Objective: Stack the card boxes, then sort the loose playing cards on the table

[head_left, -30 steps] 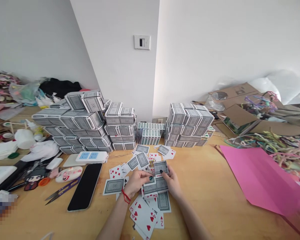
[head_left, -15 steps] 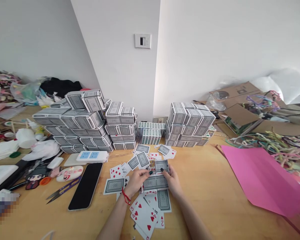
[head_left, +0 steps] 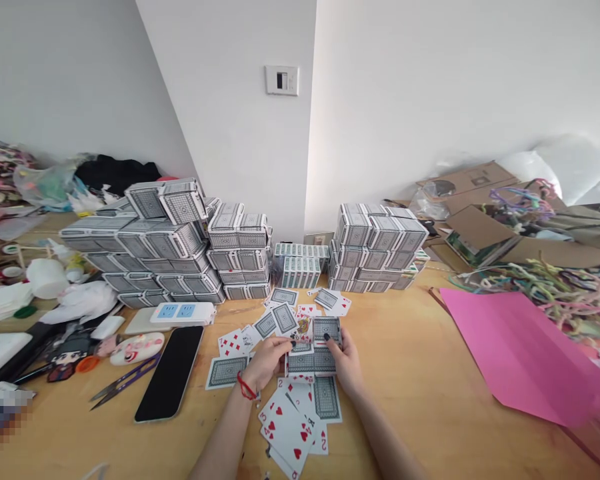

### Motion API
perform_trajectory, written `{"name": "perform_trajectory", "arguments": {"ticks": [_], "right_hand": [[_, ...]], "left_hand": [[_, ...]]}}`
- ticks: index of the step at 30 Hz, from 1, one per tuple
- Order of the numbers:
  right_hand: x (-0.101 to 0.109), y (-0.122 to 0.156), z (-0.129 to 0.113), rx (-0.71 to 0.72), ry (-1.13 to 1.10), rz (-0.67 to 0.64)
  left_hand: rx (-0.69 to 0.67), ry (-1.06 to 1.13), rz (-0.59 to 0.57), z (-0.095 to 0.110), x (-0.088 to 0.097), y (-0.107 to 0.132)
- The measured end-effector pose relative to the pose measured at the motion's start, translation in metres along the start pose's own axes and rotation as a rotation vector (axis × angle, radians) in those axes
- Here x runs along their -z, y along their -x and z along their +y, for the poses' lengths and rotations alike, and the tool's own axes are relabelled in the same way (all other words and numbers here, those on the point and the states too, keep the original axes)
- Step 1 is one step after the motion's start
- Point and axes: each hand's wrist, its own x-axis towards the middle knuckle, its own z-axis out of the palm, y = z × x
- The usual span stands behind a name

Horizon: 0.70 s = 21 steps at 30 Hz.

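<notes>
Both my hands meet over a scatter of playing cards on the wooden table (head_left: 410, 373). My left hand (head_left: 267, 361) and my right hand (head_left: 347, 360) are closed on the two ends of a small stack of face-down cards (head_left: 311, 361), held a little above the table. My right fingers also touch a face-down card (head_left: 327, 329) behind the stack. Face-up red cards (head_left: 290, 427) lie fanned between my forearms, and more loose cards (head_left: 275, 322) lie around the hands.
Stacks of boxed card decks stand at the wall, left (head_left: 170, 243) and right (head_left: 377, 250). A black phone (head_left: 170, 373), scissors (head_left: 125, 382) and a power strip (head_left: 183, 313) lie left. A pink sheet (head_left: 515, 353), cardboard boxes (head_left: 485, 227) and coloured cords (head_left: 560, 287) lie right.
The stack between my hands has been squared up and drawn slightly nearer the far cards; my fingers have shifted along its edges. The view has tilted slightly.
</notes>
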Motion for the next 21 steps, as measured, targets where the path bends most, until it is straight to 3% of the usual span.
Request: {"name": "perform_trajectory", "arguments": {"ticks": [4, 11, 15, 21], "right_hand": [[0.0, 0.0, 0.0, 0.027, 0.044, -0.002], [-0.003, 0.002, 0.002, 0.066, 0.004, 0.046], [-0.001, 0.005, -0.002, 0.062, -0.068, 0.063], [0.003, 0.004, -0.019, -0.248, -0.228, -0.146]], "left_hand": [[-0.086, -0.127, 0.04, -0.003, 0.0, -0.003], [-0.311, -0.54, 0.273, -0.008, -0.013, -0.004], [-0.405, -0.493, 0.271, -0.014, -0.013, -0.006], [-0.444, -0.367, 0.2, -0.019, -0.004, -0.008]]}}
